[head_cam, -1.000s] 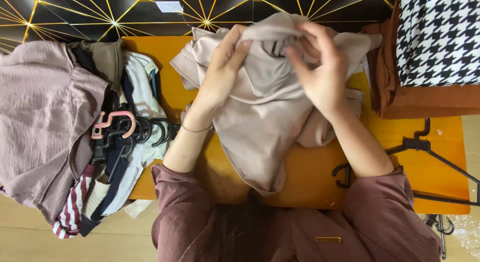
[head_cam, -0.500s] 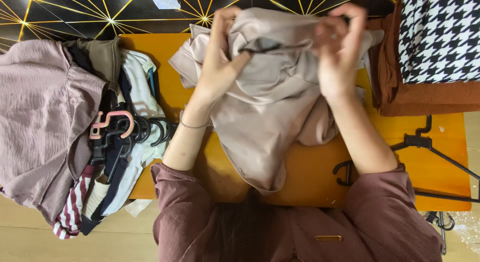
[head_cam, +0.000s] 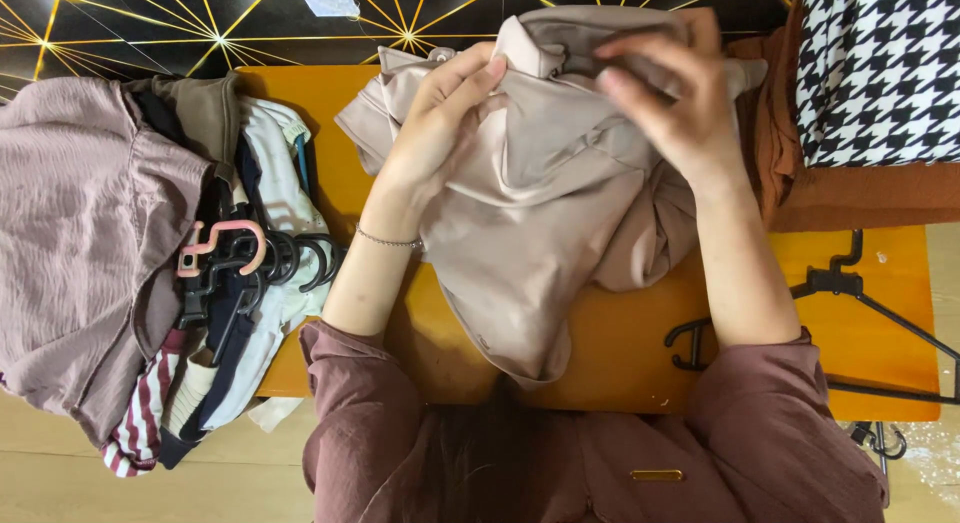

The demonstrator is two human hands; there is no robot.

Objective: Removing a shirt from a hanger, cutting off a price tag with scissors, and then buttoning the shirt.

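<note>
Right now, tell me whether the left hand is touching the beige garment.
Touching. The head view shows the left hand with its fingers pressed into a fold of the beige garment near its top.

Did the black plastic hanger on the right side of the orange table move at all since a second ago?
No. The black plastic hanger lies in the same spot on the orange table, just below the brown folded cloth; only the hands shifted.

The hands, left (head_cam: 435, 133) and right (head_cam: 670, 103), are lowering and closing in, seemingly turning the beige garment's (head_cam: 540, 213) bunched top edge.
</note>
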